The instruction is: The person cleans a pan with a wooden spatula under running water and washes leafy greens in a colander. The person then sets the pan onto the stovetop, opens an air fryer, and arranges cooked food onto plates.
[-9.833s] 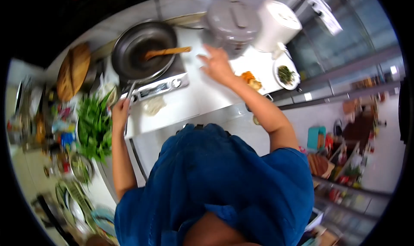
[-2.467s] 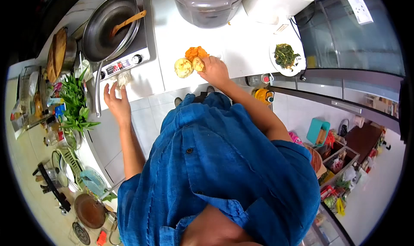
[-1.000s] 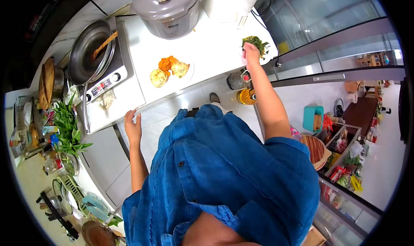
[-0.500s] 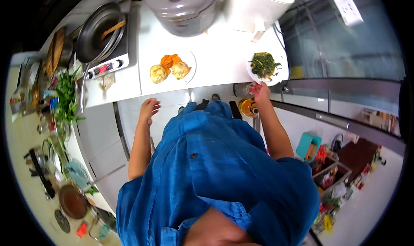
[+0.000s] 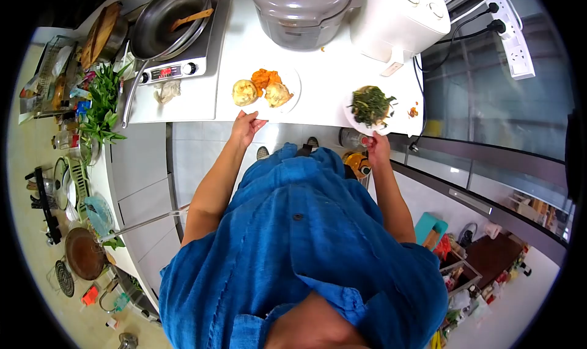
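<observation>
A white plate (image 5: 295, 80) on the counter carries two pale yellow, browned buns (image 5: 245, 92) and some orange pieces (image 5: 266, 77). My left hand (image 5: 247, 127) is at this plate's near rim, thumb above and fingers below, apparently pinching it. Toward the counter's right corner, a second white plate (image 5: 351, 115) holds cooked dark leafy greens (image 5: 370, 105). My right hand (image 5: 378, 147) grips its near rim, which sticks out past the counter edge.
A grey cooker (image 5: 299, 12) and a white air fryer (image 5: 400, 22) stand behind the plates. At left, a frying pan (image 5: 168, 22) with a wooden spatula (image 5: 191, 18) rests on a cooktop (image 5: 174, 71). Below the counter's right end are a clear bottle (image 5: 351, 138) and an amber bottle (image 5: 356, 163).
My left hand has moved forward and right, to the rim of the bun plate. My right hand stays on the greens plate, which has shifted slightly left over the counter. The view has shifted.
</observation>
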`<state>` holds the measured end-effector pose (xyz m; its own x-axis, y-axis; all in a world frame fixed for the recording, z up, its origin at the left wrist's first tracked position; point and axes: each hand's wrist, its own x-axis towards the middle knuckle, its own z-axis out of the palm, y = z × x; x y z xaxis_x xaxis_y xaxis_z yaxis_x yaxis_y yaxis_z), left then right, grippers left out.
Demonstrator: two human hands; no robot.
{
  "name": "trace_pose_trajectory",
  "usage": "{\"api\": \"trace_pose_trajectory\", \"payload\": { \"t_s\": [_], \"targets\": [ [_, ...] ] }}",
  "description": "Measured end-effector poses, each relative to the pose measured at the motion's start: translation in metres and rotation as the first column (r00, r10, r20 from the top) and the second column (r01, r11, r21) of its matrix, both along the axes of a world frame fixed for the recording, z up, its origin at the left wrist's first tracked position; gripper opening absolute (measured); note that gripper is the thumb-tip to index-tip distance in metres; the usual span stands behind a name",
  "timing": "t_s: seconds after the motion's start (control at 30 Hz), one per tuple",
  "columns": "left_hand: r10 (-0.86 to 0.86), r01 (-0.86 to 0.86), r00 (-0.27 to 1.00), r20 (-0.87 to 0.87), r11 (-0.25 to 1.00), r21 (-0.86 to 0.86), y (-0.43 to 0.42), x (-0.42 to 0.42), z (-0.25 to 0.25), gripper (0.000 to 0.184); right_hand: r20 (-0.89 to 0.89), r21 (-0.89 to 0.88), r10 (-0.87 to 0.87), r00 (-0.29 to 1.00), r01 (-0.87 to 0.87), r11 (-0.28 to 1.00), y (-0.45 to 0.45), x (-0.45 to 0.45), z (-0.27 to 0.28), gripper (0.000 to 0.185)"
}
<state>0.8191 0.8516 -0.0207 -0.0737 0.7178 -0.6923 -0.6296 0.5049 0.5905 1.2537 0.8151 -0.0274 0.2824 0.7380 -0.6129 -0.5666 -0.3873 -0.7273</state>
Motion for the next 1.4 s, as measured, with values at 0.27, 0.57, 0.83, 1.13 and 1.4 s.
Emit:
{"api": "trace_pose_trajectory", "payload": {
  "t_s": [0.27,0.57,0.83,1.13,1.4],
  "targets": [
    [-0.053,0.064,0.993,-0.102,0.992,0.107,-0.062,-0.059,0.032,0.040,0.099,0.024,0.342,0.934,-0.346,0.938,0.026,-0.074,0.012,0.008],
    [0.065,-0.035,0.978,-0.199,0.988,0.150,-0.121,-0.104,0.104,0.045,-0.153,-0.014,0.674,0.723,-0.683,0.730,0.081,-0.224,0.002,0.025],
    [0.014,0.011,0.974,-0.228,0.994,0.110,-0.124,-0.092,0.112,0.042,0.344,0.009,0.381,0.858,-0.409,0.913,0.101,-0.207,0.006,0.022],
    [-0.171,0.193,0.955,-0.242,0.978,0.071,-0.077,-0.025,0.126,0.034,0.884,0.073,-0.099,0.457,0.074,0.995,0.202,-0.014,0.082,0.056],
    [-0.265,0.280,0.950,-0.166,0.957,0.077,-0.039,0.031,0.104,0.032,0.452,-0.047,0.162,0.877,-0.158,0.986,0.249,0.023,0.099,0.084]
  ]
}}
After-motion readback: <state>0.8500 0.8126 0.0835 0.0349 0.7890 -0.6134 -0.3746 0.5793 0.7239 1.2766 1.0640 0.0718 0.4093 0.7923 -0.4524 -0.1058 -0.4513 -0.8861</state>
